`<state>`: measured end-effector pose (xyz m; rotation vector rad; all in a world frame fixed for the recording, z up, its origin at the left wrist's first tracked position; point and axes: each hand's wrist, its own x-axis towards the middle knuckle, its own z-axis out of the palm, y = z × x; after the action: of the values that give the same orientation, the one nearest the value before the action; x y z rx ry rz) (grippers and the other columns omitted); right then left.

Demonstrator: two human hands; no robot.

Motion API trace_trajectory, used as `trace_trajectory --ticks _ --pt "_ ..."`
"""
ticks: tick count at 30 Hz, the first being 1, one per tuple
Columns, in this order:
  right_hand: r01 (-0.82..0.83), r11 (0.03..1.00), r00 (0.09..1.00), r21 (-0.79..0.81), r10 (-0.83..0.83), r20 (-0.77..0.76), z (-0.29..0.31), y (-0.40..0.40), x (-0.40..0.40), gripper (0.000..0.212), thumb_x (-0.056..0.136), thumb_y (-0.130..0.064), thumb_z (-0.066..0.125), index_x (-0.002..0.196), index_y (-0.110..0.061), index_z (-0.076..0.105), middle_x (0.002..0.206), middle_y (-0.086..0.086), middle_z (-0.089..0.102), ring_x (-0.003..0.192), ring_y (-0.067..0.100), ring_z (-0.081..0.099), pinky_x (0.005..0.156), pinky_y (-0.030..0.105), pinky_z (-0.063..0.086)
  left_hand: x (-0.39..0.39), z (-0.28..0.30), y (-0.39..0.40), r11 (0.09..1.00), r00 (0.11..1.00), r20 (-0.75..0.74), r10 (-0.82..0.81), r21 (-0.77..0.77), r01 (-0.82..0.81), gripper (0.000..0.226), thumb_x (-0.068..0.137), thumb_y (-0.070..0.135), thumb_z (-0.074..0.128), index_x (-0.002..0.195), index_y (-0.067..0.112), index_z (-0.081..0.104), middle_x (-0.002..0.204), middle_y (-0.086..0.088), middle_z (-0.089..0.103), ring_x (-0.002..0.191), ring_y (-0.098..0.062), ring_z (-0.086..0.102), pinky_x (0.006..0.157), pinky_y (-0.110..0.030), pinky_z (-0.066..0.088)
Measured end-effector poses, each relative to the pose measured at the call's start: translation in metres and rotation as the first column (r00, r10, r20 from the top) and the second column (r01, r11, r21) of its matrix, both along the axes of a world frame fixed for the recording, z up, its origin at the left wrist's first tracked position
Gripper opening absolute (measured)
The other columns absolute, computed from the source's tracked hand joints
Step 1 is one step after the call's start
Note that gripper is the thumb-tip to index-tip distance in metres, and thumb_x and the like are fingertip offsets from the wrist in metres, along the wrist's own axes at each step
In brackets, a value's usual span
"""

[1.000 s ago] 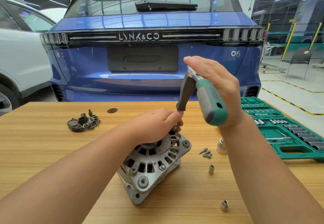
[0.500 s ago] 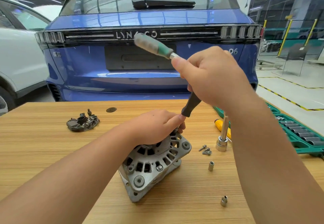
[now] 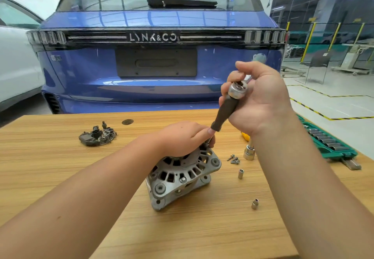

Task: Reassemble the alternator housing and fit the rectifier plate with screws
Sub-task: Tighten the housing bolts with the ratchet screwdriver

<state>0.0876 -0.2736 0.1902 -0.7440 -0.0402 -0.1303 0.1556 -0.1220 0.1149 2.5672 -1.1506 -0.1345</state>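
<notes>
The grey alternator housing stands tilted on the wooden table. My left hand rests on its top, and the fingertips pinch the lower end of a black extension set on a far-corner bolt. My right hand grips the silver ratchet head at the top of that extension; the ratchet's handle is hidden behind the hand. The dark rectifier plate lies apart at the far left. A small heap of screws sits just right of the housing.
Two loose small sockets lie to the right. A yellow-handled driver with a large socket stands behind my right forearm. An open green socket case sits at the right edge. A blue car is parked beyond the table.
The ratchet's green handle swung from the right over to the upper left, and now lies out of sight behind my right hand. My left hand and the housing stayed put.
</notes>
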Motion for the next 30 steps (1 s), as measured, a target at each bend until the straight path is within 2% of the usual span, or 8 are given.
trace_trajectory --ticks 5,11,14,17,21,24,27,30 --pt "-0.059 0.965 0.981 0.254 0.008 0.196 -0.021 0.008 -0.015 0.023 0.076 0.005 0.051 0.076 -0.018 0.049 0.072 -0.005 0.059 0.065 0.011 0.056 0.066 0.023 0.046 0.001 -0.002 0.008 1.000 1.000 0.012 -0.017 0.002 0.017 0.048 0.111 0.041 0.021 0.101 0.032 0.066 0.095 0.017 0.063 0.093 -0.004 0.057 0.085 -0.032 0.045" --pt "0.244 0.968 0.877 0.053 -0.244 0.414 -0.054 0.024 -0.001 0.031 0.083 0.007 0.068 0.075 -0.022 0.058 0.093 -0.001 0.067 0.084 0.018 0.064 0.079 0.034 0.050 -0.002 -0.005 0.024 0.997 0.997 0.018 0.073 -0.029 -0.072 0.049 0.110 0.043 0.018 0.097 0.033 0.064 0.093 0.016 0.064 0.088 0.002 0.055 0.074 -0.022 0.038" --pt "0.843 0.515 0.445 -0.157 -0.503 0.741 -0.071 0.035 0.008 0.024 0.088 0.001 0.070 0.083 -0.018 0.057 0.105 0.006 0.068 0.100 0.026 0.067 0.086 0.045 0.056 -0.003 -0.007 0.028 0.990 0.990 0.047 0.130 -0.051 -0.128 0.049 0.110 0.042 0.019 0.096 0.029 0.064 0.094 0.011 0.066 0.090 -0.003 0.057 0.078 -0.024 0.042" --pt "0.964 0.208 0.211 -0.163 -0.236 0.948 -0.076 0.034 0.017 0.019 0.093 0.004 0.065 0.088 -0.012 0.058 0.111 0.016 0.068 0.110 0.038 0.064 0.094 0.049 0.052 -0.004 -0.009 0.031 0.982 0.980 0.078 0.184 -0.059 -0.180 0.046 0.111 0.041 0.020 0.094 0.029 0.061 0.088 0.014 0.061 0.086 -0.003 0.057 0.072 -0.023 0.039" --pt "0.962 -0.095 0.261 -0.257 0.026 0.965 -0.056 0.024 0.019 0.019 0.072 0.019 0.069 0.086 0.008 0.065 0.094 0.023 0.067 0.092 0.041 0.063 0.075 0.055 0.051 -0.003 -0.012 0.030 0.957 0.958 0.069 0.280 -0.096 -0.273 0.044 0.110 0.043 0.020 0.085 0.033 0.055 0.085 0.017 0.059 0.082 0.002 0.054 0.068 -0.023 0.038" --pt "0.839 -0.403 0.445 -0.364 0.124 0.887 -0.034 0.027 0.013 0.022 0.086 -0.003 0.060 0.106 0.003 0.064 0.104 0.017 0.066 0.100 0.038 0.056 0.075 0.051 0.046 -0.004 -0.011 0.029 0.942 0.949 0.030 0.315 -0.131 -0.309 0.049 0.110 0.044 0.018 0.083 0.031 0.056 0.087 0.014 0.061 0.084 -0.009 0.057 0.074 -0.033 0.040" --pt "0.624 -0.584 0.755 -0.519 0.280 0.592 -0.006 0.026 0.011 0.042 0.103 -0.036 0.044 0.137 -0.012 0.045 0.120 0.007 0.058 0.116 0.030 0.045 0.086 0.048 0.044 -0.005 -0.010 0.030 0.936 0.944 0.000 0.329 -0.135 -0.326 0.049 0.110 0.044 0.018 0.089 0.028 0.059 0.087 0.014 0.060 0.082 -0.003 0.054 0.074 -0.033 0.039" --pt "0.550 -0.651 0.835 -0.524 0.427 0.346 0.026 0.020 0.006 0.043 0.102 -0.049 0.032 0.139 -0.027 0.037 0.107 -0.002 0.058 0.105 0.020 0.047 0.079 0.041 0.040 -0.006 -0.010 0.031 0.938 0.946 0.015 0.324 -0.131 -0.320 0.047 0.110 0.044 0.019 0.088 0.030 0.058 0.088 0.015 0.061 0.082 0.001 0.053 0.067 -0.028 0.039"
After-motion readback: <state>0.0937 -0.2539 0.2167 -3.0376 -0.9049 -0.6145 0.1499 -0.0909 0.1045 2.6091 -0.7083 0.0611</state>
